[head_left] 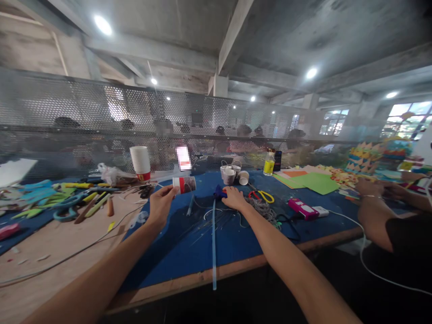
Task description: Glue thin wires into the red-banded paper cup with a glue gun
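Note:
My left hand (161, 203) is closed on a paper cup (184, 184) with a red and dark print, held on its side above the blue mat (189, 243). Farther right, my right hand (234, 198) rests on the mat with its fingers curled round a blue tool (219, 193), apparently a glue gun. A long pale blue stick (213, 243) runs from that tool toward the table's front edge. Thin clear sticks lie scattered between my two arms.
A stack of white cups (140, 163) stands behind, with several small cups (232, 174), a yellow bottle (269, 163), yellow-handled scissors (261, 195), a pink device (302, 208) and green paper (315, 182). Tools and foam shapes litter the left. Another person's arms (374, 211) work at the right.

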A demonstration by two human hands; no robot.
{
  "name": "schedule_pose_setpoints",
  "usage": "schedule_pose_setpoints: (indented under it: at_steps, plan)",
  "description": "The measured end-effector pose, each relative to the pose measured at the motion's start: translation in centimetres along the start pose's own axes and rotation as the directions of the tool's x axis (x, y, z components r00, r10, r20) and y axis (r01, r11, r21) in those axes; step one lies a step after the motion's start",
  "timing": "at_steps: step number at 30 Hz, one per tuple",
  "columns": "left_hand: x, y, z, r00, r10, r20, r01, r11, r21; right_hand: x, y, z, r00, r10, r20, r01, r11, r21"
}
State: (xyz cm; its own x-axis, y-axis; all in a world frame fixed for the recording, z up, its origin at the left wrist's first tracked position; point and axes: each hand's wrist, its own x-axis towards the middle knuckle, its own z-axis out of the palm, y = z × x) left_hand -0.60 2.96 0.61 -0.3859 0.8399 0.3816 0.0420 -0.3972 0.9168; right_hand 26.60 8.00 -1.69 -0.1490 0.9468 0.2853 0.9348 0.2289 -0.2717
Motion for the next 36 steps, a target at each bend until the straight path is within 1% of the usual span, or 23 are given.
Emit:
schedule_pose_setpoints:
  at_steps: [2, 3, 4, 6, 8, 9, 10, 11, 12, 14, 16, 18, 20, 22, 24, 25, 26, 28, 29, 31, 33, 34, 36]
  plan:
    - [-0.1, 0.0, 0.1, 1.000, 0.003, 0.027, -0.003, 1.000, -0.004, -0.2, -0.3, -0.5, 1.000, 0.001, -0.023, -0.001, 1.000, -0.010]
    - [-0.2, 0.0, 0.1, 0.999, 0.009, 0.043, -0.009, 1.000, -0.002, -0.3, -0.7, -0.8, 0.998, -0.008, -0.055, 0.008, 1.000, -0.004]
    - [-0.2, 0.0, 0.1, 0.998, 0.017, 0.057, -0.017, 1.000, 0.000, -0.5, -1.1, -1.1, 0.995, -0.028, -0.098, 0.029, 1.000, 0.010]
    - [-0.4, -0.1, 0.1, 0.997, 0.026, 0.078, -0.026, 1.000, 0.001, -0.9, -2.5, -1.7, 0.960, -0.107, -0.257, 0.143, 0.982, 0.123]
    - [-0.7, 0.1, 0.3, 0.995, 0.027, 0.099, -0.028, 1.000, 0.005, -1.4, -4.1, -2.1, 0.915, -0.215, -0.341, 0.312, 0.914, 0.261]
    - [-0.9, 0.2, 0.3, 0.993, 0.024, 0.114, -0.026, 1.000, 0.012, -1.6, -4.8, -2.1, 0.898, -0.246, -0.365, 0.372, 0.868, 0.329]
    - [-1.2, 0.4, 0.5, 0.991, 0.024, 0.130, -0.027, 0.999, 0.023, -1.8, -5.4, -2.0, 0.895, -0.259, -0.363, 0.402, 0.822, 0.403]
    - [-1.4, 0.6, 0.6, 0.990, 0.025, 0.140, -0.030, 0.999, 0.034, -2.0, -5.9, -1.9, 0.906, -0.241, -0.348, 0.394, 0.779, 0.488]
    - [-1.6, 0.8, 0.7, 0.989, 0.028, 0.147, -0.034, 0.998, 0.043, -2.1, -6.3, -1.7, 0.927, -0.214, -0.307, 0.361, 0.731, 0.579]
    - [-2.0, 1.1, 0.9, 0.986, 0.043, 0.161, -0.053, 0.997, 0.057, -2.2, -6.6, -1.2, 0.973, -0.162, -0.165, 0.230, 0.608, 0.760]
    - [-2.1, 1.2, 1.0, 0.982, 0.066, 0.178, -0.079, 0.995, 0.068, -2.1, -6.7, -1.0, 0.990, -0.144, 0.003, 0.063, 0.451, 0.890]
    - [-2.1, 1.1, 1.1, 0.978, 0.078, 0.191, -0.093, 0.993, 0.067, -2.2, -6.8, -1.1, 0.979, -0.142, 0.144, -0.095, 0.305, 0.948]
    - [-2.1, 1.0, 1.1, 0.976, 0.069, 0.205, -0.082, 0.995, 0.055, -2.5, -7.0, -1.4, 0.956, -0.155, 0.249, -0.217, 0.198, 0.956]
    - [-2.1, 0.8, 1.2, 0.973, 0.062, 0.221, -0.071, 0.997, 0.035, -2.8, -7.3, -1.8, 0.921, -0.228, 0.317, -0.296, 0.121, 0.947]
    - [-2.2, 0.8, 1.2, 0.971, 0.068, 0.231, -0.076, 0.997, 0.028, -2.9, -7.4, -1.9, 0.880, -0.320, 0.352, -0.343, 0.085, 0.935]
    - [-2.2, 0.7, 1.2, 0.970, 0.074, 0.232, -0.083, 0.996, 0.029, -2.9, -7.4, -1.8, 0.868, -0.337, 0.365, -0.355, 0.092, 0.930]
    - [-2.2, 0.7, 1.2, 0.970, 0.081, 0.231, -0.092, 0.995, 0.034, -2.8, -7.3, -1.6, 0.868, -0.325, 0.376, -0.357, 0.118, 0.926]
    - [-2.2, 0.8, 1.2, 0.968, 0.093, 0.231, -0.107, 0.993, 0.048, -2.5, -7.1, -1.2, 0.899, -0.233, 0.372, -0.324, 0.221, 0.920]
    - [-2.2, 0.8, 1.1, 0.969, 0.094, 0.229, -0.110, 0.992, 0.056, -2.3, -7.0, -1.0, 0.922, -0.178, 0.342, -0.283, 0.291, 0.914]
    - [-2.2, 0.9, 1.1, 0.967, 0.087, 0.239, -0.105, 0.992, 0.064, -2.1, -6.7, -0.8, 0.969, -0.113, 0.220, -0.147, 0.454, 0.879]
    - [-2.2, 1.0, 1.1, 0.963, 0.077, 0.259, -0.095, 0.994, 0.056, -2.1, -6.6, -0.9, 0.992, -0.121, 0.039, 0.042, 0.598, 0.800]
    - [-2.2, 1.0, 1.1, 0.960, 0.074, 0.269, -0.091, 0.995, 0.050, -2.1, -6.5, -1.2, 0.988, -0.143, -0.050, 0.132, 0.646, 0.752]
    - [-2.2, 1.1, 1.1, 0.955, 0.070, 0.288, -0.086, 0.995, 0.046, -2.4, -6.6, -1.7, 0.962, -0.190, -0.198, 0.274, 0.692, 0.667]
